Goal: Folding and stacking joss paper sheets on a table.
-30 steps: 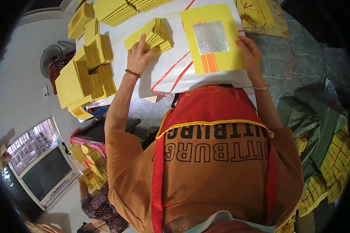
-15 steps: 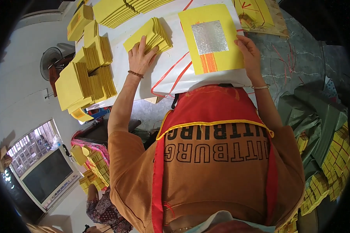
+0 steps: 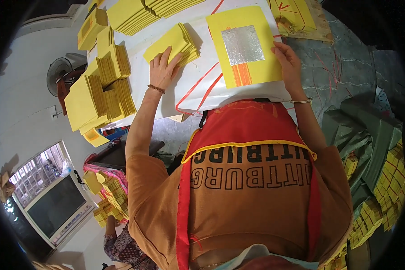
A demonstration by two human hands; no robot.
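Observation:
My left hand (image 3: 164, 69) lies with its fingers apart on the near edge of a small stack of folded yellow papers (image 3: 177, 40). To the right, my right hand (image 3: 289, 60) pinches the right edge of a flat yellow paper sheet (image 3: 216, 36). This sheet carries a silver foil square (image 3: 244, 44) and an orange printed strip (image 3: 242, 74) below it. It lies at the near right of the white-covered table (image 3: 193, 74); whether more sheets are beneath it I cannot tell.
Several folded yellow paper stacks (image 3: 83, 101) line the table's left side, and more (image 3: 130, 15) lie at the back. Red straps (image 3: 209, 87) cross the table. Wrapped yellow bundles (image 3: 294, 15) sit at the far right. Behind at left, a person (image 3: 123, 247) is near yellow bundles (image 3: 114, 191).
My left hand has drawn slightly nearer to me on the folded stack, its fingers a little more bent. My right hand stays at the sheet's edge. The person behind has shifted slightly.

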